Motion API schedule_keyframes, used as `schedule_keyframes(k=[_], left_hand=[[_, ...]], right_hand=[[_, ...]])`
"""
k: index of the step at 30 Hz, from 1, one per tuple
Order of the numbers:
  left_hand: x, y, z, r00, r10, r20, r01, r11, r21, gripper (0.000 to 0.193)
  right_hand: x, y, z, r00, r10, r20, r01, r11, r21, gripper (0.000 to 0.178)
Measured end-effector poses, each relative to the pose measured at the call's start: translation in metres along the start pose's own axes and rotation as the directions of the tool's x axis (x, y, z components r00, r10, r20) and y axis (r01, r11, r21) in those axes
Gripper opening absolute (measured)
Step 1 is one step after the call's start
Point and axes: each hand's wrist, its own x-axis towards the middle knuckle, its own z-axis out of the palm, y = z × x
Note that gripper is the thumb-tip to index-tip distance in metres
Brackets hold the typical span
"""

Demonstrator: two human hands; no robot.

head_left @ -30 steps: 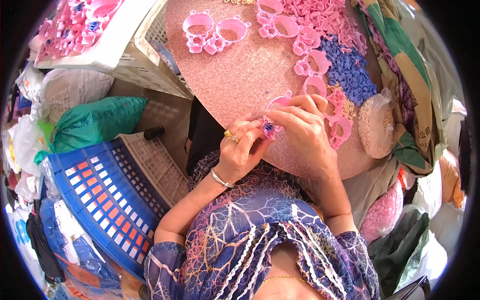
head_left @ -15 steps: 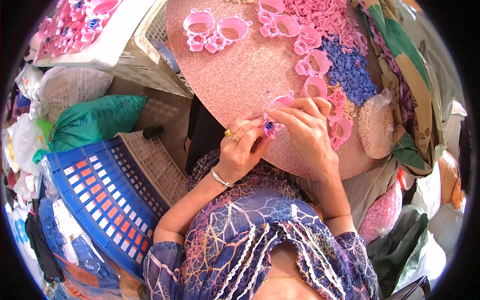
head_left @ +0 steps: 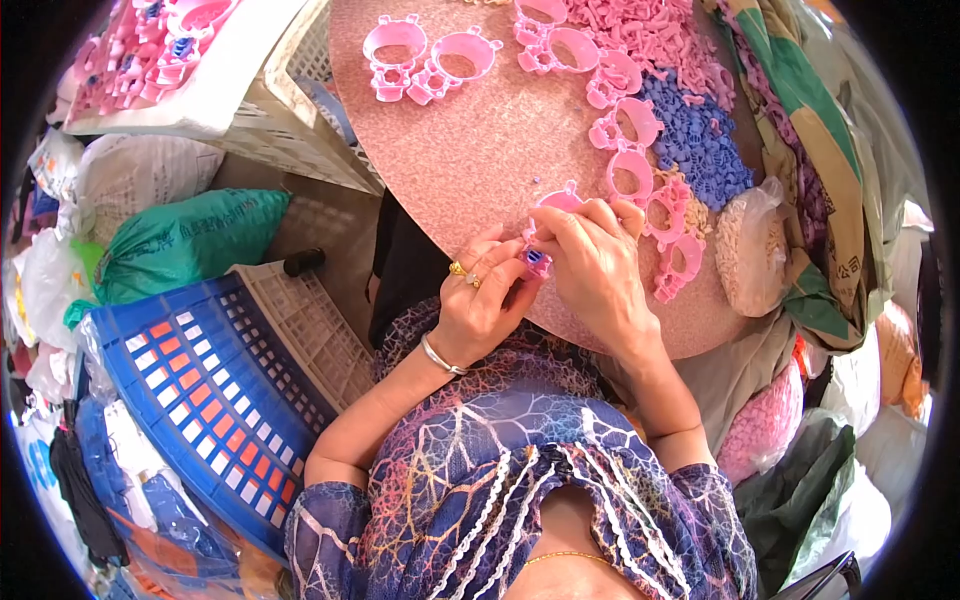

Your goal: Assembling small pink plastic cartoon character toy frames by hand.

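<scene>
Close to the table's near edge, my left hand (head_left: 480, 308) pinches a pink plastic ring-shaped piece (head_left: 562, 200) with small ear-like bumps. A small dark-blue part (head_left: 536, 260) sits in the piece's near end, beside my left fingertips. My right hand (head_left: 603, 275) closes over the same piece from the other side, its bent fingers hiding much of it. Whether the right fingers also hold a small part cannot be seen. Similar pink ring pieces (head_left: 612, 72) lie in a chain beyond my right hand, and a pair of pink pieces (head_left: 432, 84) rests at the far left of the table.
A pile of small pink parts (head_left: 655, 40) and a pile of blue parts (head_left: 705, 155) cover the right of the round table (head_left: 480, 150). A bag of beige parts (head_left: 752, 255) lies at its right edge. A blue basket (head_left: 130, 330) and a green sack (head_left: 190, 240) stand left.
My right hand has shifted slightly left, its fingers curling closer over the pink piece. The blue part has dipped a little toward me. My left hand stays nearly still.
</scene>
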Motion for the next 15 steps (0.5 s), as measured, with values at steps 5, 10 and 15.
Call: schedule_keyframes(k=[5,10,15], left_hand=[[0.000,0.004,-0.003,0.997,-0.081,-0.003,0.081,0.993,-0.088,0.037],[0.006,0.006,-0.007,0.995,-0.102,-0.002,0.102,0.991,-0.087,0.037],[0.004,0.002,-0.012,0.995,0.045,0.092,-0.045,0.999,0.000,0.042]], right_hand=[[0.004,0.000,-0.009,0.993,-0.077,0.090,0.074,0.996,0.043,0.041],[0.000,0.004,-0.025,0.998,-0.052,0.032,0.051,0.998,0.023,0.043],[-0.011,0.031,-0.041,0.998,0.016,-0.063,-0.013,0.999,0.039,0.047]])
